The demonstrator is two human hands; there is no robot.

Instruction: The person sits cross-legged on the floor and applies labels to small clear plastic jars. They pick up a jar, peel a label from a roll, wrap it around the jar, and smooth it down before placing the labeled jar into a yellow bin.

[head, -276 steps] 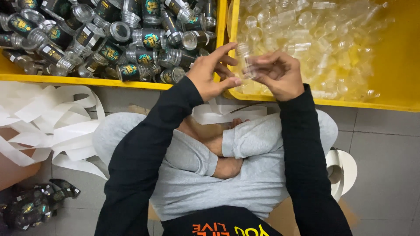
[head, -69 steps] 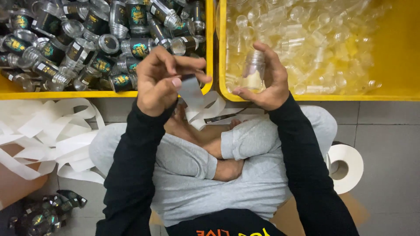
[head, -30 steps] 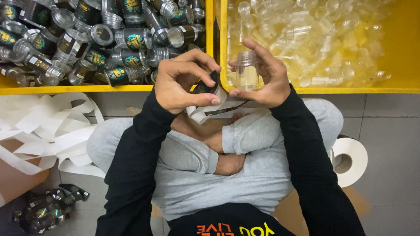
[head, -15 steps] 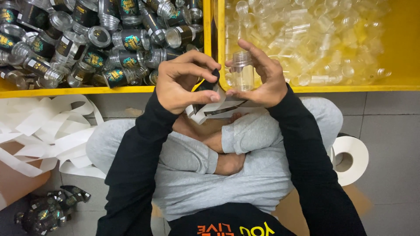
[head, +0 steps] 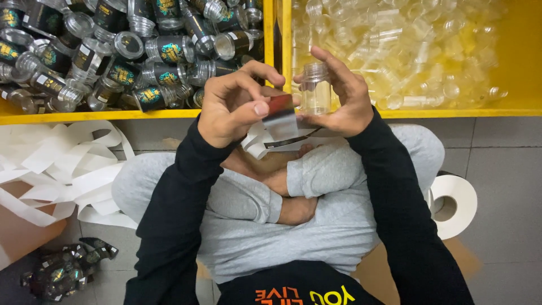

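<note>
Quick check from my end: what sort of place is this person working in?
Probably a small packing or labelling workshop, worked from the floor. A yellow bin holds plain clear jars, another yellow bin holds labelled ones, and a label roll lies on the tiles. The right hand holds a clear jar; the left hand holds a label.

Even, fairly bright overhead light, no hard shadows. Soft shade under the forearms onto the grey trousers (head: 316, 226) at centre. Upper right: clear jars in the yellow bin (head: 508, 56) wash out, slightly overexposed and soft. Small glare spots on jar rims upper left. The label (head: 280, 117) at centre shows motion blur. Lower left corner darker. Mild wide-angle stretch at edges.
</note>
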